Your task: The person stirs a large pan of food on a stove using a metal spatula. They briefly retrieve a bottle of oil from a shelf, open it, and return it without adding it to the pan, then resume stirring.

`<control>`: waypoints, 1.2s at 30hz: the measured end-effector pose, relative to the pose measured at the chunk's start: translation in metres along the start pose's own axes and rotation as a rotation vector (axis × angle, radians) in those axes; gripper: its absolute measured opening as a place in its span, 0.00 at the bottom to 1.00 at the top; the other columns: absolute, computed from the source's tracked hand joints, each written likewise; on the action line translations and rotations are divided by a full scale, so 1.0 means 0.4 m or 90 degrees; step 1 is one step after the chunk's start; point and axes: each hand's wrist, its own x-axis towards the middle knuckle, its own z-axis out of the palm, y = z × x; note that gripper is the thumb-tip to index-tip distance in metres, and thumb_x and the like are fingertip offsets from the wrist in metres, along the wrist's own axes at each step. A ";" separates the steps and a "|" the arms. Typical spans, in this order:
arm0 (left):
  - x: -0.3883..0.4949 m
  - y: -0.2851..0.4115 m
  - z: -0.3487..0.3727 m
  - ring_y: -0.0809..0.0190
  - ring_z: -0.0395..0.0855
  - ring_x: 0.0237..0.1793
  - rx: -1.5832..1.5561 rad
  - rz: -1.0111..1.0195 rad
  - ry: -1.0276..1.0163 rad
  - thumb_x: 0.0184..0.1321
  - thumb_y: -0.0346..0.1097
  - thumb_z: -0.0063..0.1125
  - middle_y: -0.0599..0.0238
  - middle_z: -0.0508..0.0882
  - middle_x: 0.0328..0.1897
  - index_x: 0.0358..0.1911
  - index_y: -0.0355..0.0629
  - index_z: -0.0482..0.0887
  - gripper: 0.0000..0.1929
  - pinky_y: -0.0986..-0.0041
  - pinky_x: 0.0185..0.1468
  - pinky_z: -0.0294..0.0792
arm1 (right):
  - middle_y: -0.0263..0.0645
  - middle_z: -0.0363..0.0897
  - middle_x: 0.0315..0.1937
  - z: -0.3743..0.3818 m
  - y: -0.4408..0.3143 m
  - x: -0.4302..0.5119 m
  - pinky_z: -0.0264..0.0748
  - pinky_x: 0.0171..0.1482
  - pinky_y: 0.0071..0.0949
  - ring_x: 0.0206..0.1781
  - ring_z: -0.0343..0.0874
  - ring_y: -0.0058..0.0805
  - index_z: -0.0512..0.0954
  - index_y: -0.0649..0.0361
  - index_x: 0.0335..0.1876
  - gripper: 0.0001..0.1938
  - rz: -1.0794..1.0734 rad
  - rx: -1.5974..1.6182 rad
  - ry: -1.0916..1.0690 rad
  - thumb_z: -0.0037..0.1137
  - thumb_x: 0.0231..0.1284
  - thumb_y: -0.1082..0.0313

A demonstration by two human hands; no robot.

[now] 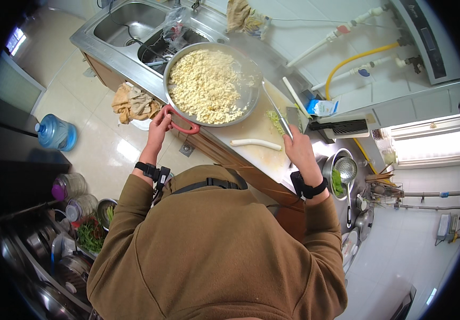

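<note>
My left hand [161, 123] grips the red handle [185, 127] of a wide metal pan [250, 105]. Pale-yellow crumbled food [204, 86], like scrambled egg or crumbled tofu, covers most of the pan's base. In my right hand [298, 147] is a long-handled metal utensil [274, 107]. Its thin shaft reaches the pan's right rim, and I cannot make out its head. Below the pan, a white leek or scallion stalk [256, 143] lies on the pale cutting board [241, 134]. Chopped green pieces [274, 120] and a knife blade [293, 117] lie near my right hand.
A double steel sink [134, 24] adjoins the pan at upper left. Rags [134, 102] lie left of it. On the right, a steel bowl [328, 170] holds green leaves and a skimmer [346, 170]. A blue water jug [57, 133] stands on the floor. Gas pipes run along the wall.
</note>
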 end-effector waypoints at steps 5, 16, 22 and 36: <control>0.003 -0.005 -0.004 0.77 0.67 0.27 -0.017 0.010 -0.015 0.62 0.38 0.53 0.78 0.76 0.32 0.57 0.46 0.74 0.19 0.86 0.31 0.61 | 0.56 0.76 0.25 -0.042 -0.025 0.004 0.70 0.33 0.48 0.30 0.76 0.55 0.68 0.58 0.56 0.20 0.032 0.034 -0.060 0.47 0.58 0.63; 0.001 0.003 -0.002 0.77 0.66 0.27 -0.016 0.014 -0.023 0.63 0.38 0.52 0.78 0.75 0.31 0.58 0.43 0.73 0.20 0.84 0.32 0.61 | 0.31 0.67 0.14 -0.039 -0.049 0.048 0.60 0.17 0.21 0.14 0.65 0.20 0.74 0.54 0.52 0.16 0.231 0.390 -0.332 0.46 0.62 0.60; 0.001 -0.002 -0.004 0.76 0.67 0.27 -0.020 0.025 -0.026 0.63 0.38 0.52 0.78 0.74 0.31 0.58 0.43 0.73 0.20 0.85 0.32 0.61 | 0.49 0.76 0.24 -0.048 -0.014 0.036 0.71 0.31 0.40 0.26 0.75 0.49 0.72 0.53 0.55 0.20 -0.060 0.069 -0.023 0.50 0.54 0.65; 0.011 -0.015 -0.014 0.76 0.69 0.28 -0.046 0.014 -0.027 0.61 0.36 0.54 0.78 0.76 0.36 0.59 0.43 0.72 0.21 0.85 0.32 0.64 | 0.45 0.75 0.18 0.114 -0.158 0.157 0.72 0.29 0.46 0.23 0.77 0.48 0.65 0.42 0.62 0.23 -0.166 -0.121 0.019 0.49 0.60 0.59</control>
